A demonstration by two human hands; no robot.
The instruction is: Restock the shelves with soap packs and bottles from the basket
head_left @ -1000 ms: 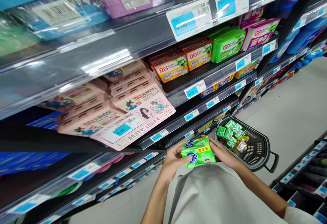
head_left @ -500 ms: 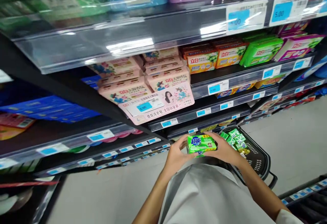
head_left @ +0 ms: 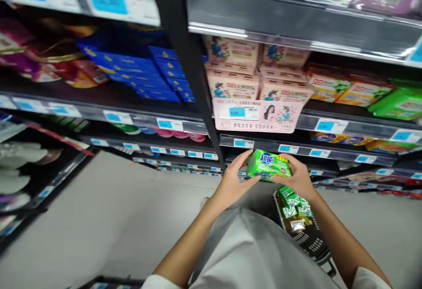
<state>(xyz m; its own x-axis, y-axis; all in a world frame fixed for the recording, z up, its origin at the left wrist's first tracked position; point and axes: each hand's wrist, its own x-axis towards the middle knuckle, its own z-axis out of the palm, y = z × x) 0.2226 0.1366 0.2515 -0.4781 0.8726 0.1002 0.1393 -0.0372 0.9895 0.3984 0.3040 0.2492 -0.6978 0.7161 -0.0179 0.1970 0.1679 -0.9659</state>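
Between both hands is a green soap pack (head_left: pixel 273 164) with a blue logo, held in front of my body at about the height of the lower shelves. My left hand (head_left: pixel 234 182) grips its left end, thumb along the near side. On the right end, the fingers and thumb of my right hand (head_left: pixel 298 178) close round the pack. Below my right forearm, a black shopping basket (head_left: pixel 316 241) stands on the floor, partly hidden by the arm. Several green packs (head_left: pixel 292 202) lie inside it, with a few gold and silvery ones (head_left: pixel 298 224) beside them.
Pink soap boxes (head_left: pixel 232 84) are stacked on the shelf ahead, behind a pink price sign (head_left: pixel 257 115). Orange packs (head_left: pixel 329 82) and green packs (head_left: pixel 400 102) sit to their right. Blue boxes (head_left: pixel 132 71) fill a shelf left of the dark upright (head_left: pixel 184 38). Another shelf unit (head_left: pixel 29 183) stands at far left.
My view has swung left, so the pink boxes now appear further right and more blue boxes show. Both hands keep hold of the green soap pack, which is tilted slightly differently.
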